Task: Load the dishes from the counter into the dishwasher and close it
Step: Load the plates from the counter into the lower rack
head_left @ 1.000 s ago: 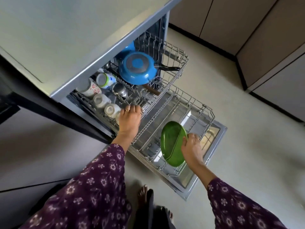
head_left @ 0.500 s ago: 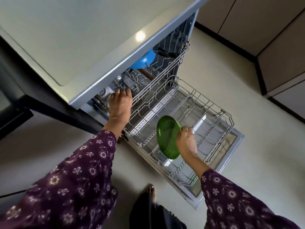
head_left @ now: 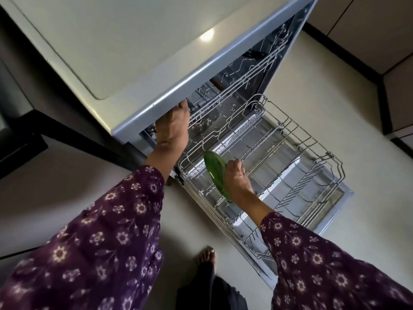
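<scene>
Tabletop (head_left: 111, 41) edge covers the fingers of the left hand (head_left: 173, 128) at the upper rack (head_left: 223, 101) front; grip state cannot be told. Green plate (head_left: 215, 168) stands on edge, pinched by the right hand (head_left: 237, 179), at the left end of the pulled-out lower rack (head_left: 297, 144).

— What is on the right?
— Pale floor (head_left: 330, 72), and beige cabinet doors (head_left: 368, 23) with a dark skirting (head_left: 344, 51) along their foot.
— And on the left?
— A black frame (head_left: 67, 128), standing low.
</scene>
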A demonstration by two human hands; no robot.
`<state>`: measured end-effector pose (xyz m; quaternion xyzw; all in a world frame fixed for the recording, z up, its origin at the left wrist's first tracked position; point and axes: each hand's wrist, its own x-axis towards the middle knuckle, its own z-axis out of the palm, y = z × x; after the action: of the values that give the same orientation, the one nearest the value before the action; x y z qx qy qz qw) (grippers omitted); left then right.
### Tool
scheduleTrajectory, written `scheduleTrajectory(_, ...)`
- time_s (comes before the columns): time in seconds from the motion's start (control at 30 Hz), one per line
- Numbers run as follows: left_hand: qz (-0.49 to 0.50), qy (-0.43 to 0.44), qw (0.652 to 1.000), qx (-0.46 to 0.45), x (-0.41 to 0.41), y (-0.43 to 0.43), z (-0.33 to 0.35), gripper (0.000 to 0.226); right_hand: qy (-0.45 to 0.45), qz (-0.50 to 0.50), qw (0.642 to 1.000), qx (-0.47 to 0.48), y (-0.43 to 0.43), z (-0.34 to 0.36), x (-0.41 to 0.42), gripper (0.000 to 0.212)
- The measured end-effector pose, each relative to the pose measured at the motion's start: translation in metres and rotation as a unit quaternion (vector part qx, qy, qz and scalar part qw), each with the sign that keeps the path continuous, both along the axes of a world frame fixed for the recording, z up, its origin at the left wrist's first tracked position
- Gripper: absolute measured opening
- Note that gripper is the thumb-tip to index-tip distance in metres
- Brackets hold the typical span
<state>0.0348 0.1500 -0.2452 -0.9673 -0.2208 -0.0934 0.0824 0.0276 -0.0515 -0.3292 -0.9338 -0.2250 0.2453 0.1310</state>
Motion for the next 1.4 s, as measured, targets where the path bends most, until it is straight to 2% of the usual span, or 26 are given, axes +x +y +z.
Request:
scheduleTrajectory(0.1,-0.054,-0.043,0.997,0.029,-0.006,-0.004,0.002,0.034,-0.043,0.032,0.998,0.029,0.019,-0.017,-0.004,0.031)
scheduleTrajectory(0.23,-0.09,-0.141,0.985,0.05,-0.016,-0.002,-0.013,0.005,-0.105,0.101,0.989,0.025,0.035,-0.038,-0.018,0.033)
scheduleTrajectory(0.33,-0.13,-0.182,0.975,0.022,-0.04,-0.015,-0.026,0.013,-0.157,0.117,0.98,0.029,0.04,-0.055,-0.03,0.026)
scheduleTrajectory(0.43,-0.154,-0.141,0.978,-0.022,-0.068,-0.023,-0.057,0.02,-0.211,0.153,0.965,0.036,0.046,-0.069,-0.037,0.029)
scheduleTrajectory(0.53,-0.11,-0.087,0.986,-0.087,-0.091,-0.023,-0.087,0.023,-0.255,0.168,0.95,0.057,0.05,-0.087,-0.04,0.022)
scheduleTrajectory(0.6,-0.072,-0.078,0.987,-0.123,-0.102,-0.025,-0.099,0.024,-0.271,0.174,0.945,0.063,0.05,-0.099,-0.04,0.032)
scheduleTrajectory(0.7,-0.037,-0.074,0.983,-0.163,-0.112,-0.026,-0.109,0.029,-0.292,0.202,0.932,0.065,0.051,-0.113,-0.042,0.025)
scheduleTrajectory(1.03,-0.026,-0.11,0.982,-0.151,-0.115,-0.03,-0.125,0.035,-0.327,0.18,0.925,0.068,0.055,-0.141,-0.057,0.026)
scheduleTrajectory(1.4,-0.011,-0.086,0.978,-0.191,-0.117,-0.03,-0.142,0.029,-0.214,0.144,0.966,-0.005,0.055,-0.158,-0.06,0.013)
